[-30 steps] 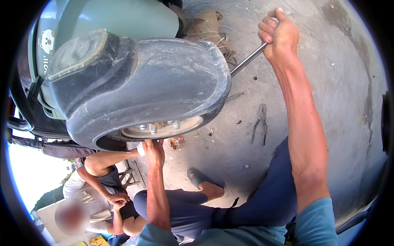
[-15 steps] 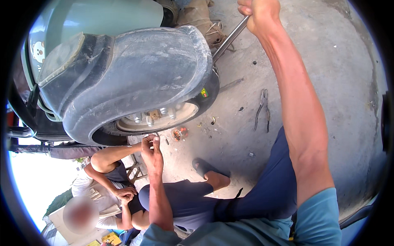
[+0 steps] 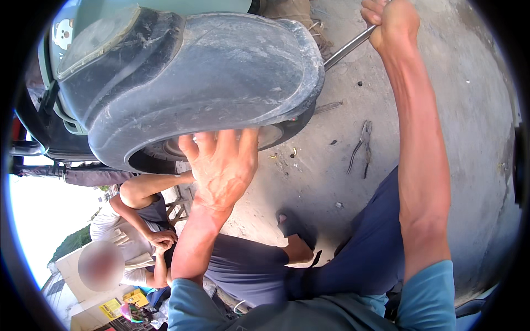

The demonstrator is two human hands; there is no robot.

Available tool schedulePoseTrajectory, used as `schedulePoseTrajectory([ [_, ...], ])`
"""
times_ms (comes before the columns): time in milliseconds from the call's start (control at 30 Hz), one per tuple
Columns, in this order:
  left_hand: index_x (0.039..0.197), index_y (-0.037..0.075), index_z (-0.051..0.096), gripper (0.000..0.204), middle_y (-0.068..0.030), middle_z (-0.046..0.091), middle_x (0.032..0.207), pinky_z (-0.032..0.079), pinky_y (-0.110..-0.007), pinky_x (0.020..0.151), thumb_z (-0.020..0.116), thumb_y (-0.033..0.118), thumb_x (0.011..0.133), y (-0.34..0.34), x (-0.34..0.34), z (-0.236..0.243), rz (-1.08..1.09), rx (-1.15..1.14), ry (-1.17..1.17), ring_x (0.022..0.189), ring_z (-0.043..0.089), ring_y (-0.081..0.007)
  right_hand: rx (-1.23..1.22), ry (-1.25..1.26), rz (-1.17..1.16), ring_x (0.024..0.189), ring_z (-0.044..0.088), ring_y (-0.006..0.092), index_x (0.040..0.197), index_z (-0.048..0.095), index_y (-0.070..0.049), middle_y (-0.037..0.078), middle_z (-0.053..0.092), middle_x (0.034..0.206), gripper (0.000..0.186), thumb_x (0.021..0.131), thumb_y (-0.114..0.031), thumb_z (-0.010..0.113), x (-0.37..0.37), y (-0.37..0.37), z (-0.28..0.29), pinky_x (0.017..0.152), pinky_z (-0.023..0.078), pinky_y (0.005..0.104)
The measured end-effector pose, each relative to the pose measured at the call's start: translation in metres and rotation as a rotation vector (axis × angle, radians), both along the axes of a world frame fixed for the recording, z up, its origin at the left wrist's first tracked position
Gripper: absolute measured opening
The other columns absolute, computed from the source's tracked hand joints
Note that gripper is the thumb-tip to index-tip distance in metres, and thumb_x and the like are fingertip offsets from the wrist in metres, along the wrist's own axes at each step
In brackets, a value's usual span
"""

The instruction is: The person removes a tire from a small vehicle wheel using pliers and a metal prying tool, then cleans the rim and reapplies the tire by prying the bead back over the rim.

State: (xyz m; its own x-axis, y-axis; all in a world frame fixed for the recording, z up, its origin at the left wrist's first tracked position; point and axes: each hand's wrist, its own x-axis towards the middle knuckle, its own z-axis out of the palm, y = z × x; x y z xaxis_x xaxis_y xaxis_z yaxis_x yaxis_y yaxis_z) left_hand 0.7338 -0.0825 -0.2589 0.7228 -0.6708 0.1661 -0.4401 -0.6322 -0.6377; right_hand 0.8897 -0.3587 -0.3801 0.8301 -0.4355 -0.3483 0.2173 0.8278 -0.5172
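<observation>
My right hand [image 3: 395,22] is closed around a metal bar [image 3: 349,47] at the upper right. The bar slants down to the left, and its lower end is hidden behind a scuffed dark fender [image 3: 221,71]. My left hand [image 3: 223,165] reaches up to the wheel [image 3: 271,134] beneath the fender, back of the hand towards me and fingers spread. Its fingertips are at the fender's lower edge; I cannot tell whether they press on the fender or the wheel. Much of the hub is hidden behind this hand.
A pair of pliers [image 3: 361,146] and a flat metal strip [image 3: 329,107] lie on the concrete floor [image 3: 342,182], among small scraps. Another person [image 3: 124,226] sits at the lower left, hands together. A pale green vehicle body [image 3: 149,6] rises behind the fender.
My left hand has moved up against the wheel and its fingers have spread. My right hand, still on the bar, has shifted right in view. The fender sits higher and farther right.
</observation>
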Motion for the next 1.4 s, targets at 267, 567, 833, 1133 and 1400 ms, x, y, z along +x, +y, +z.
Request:
schedulePoseTrajectory([
  [267, 0.120, 0.016, 0.074, 0.040, -0.0112, 0.065, 0.129, 0.047, -0.057, 0.100, 0.067, 0.011, 0.082, 0.004, 0.040, 0.022, -0.239, 0.092, 0.296, 0.121, 0.061, -0.0366, 0.028, -0.025, -0.038, 0.040, 0.028, 0.0090, 0.084, 0.045, -0.012, -0.005, 0.031, 0.055, 0.030, 0.108, -0.030, 0.043, -0.007, -0.008, 0.003, 0.036, 0.022, 0.0278],
  [567, 0.129, 0.018, 0.070, 0.045, -0.0124, 0.063, 0.133, 0.047, -0.058, 0.101, 0.069, 0.014, 0.084, 0.004, 0.051, 0.022, -0.228, 0.079, 0.300, 0.122, 0.060, -0.0386, 0.010, -0.084, -0.101, 0.041, 0.030, 0.0097, 0.085, 0.048, -0.012, -0.004, 0.034, 0.058, 0.026, 0.106, -0.028, 0.048, -0.034, -0.014, 0.023, 0.036, 0.024, 0.0286],
  [833, 0.119, 0.016, 0.073, 0.035, -0.0090, 0.066, 0.125, 0.044, -0.055, 0.103, 0.065, 0.024, 0.085, 0.003, 0.052, 0.023, -0.346, 0.096, 0.214, 0.120, 0.060, -0.0347, 0.004, -0.175, -0.157, 0.042, 0.032, 0.0094, 0.089, 0.048, -0.012, -0.003, 0.036, 0.060, 0.020, 0.105, -0.024, 0.046, -0.105, -0.008, 0.069, 0.036, 0.026, 0.0284],
  [1133, 0.117, 0.016, 0.074, 0.035, -0.0098, 0.066, 0.124, 0.047, -0.055, 0.100, 0.068, 0.017, 0.083, 0.010, 0.048, 0.022, -0.304, 0.132, 0.232, 0.119, 0.061, -0.0348, -0.222, 0.083, -0.208, 0.053, 0.032, 0.0097, 0.097, 0.047, -0.005, -0.002, 0.038, 0.067, 0.022, 0.109, -0.024, 0.045, -0.102, 0.002, 0.056, 0.046, 0.027, 0.0262],
  [1400, 0.111, 0.012, 0.077, 0.031, -0.0119, 0.070, 0.116, 0.051, -0.052, 0.089, 0.076, 0.009, 0.080, 0.000, 0.048, 0.023, -0.321, 0.113, 0.256, 0.109, 0.065, -0.0358, -0.102, -0.060, -0.227, 0.043, 0.035, 0.0108, 0.098, 0.053, -0.007, -0.001, 0.035, 0.060, 0.011, 0.099, -0.016, 0.048, 0.006, 0.006, -0.016, 0.037, 0.026, 0.0292],
])
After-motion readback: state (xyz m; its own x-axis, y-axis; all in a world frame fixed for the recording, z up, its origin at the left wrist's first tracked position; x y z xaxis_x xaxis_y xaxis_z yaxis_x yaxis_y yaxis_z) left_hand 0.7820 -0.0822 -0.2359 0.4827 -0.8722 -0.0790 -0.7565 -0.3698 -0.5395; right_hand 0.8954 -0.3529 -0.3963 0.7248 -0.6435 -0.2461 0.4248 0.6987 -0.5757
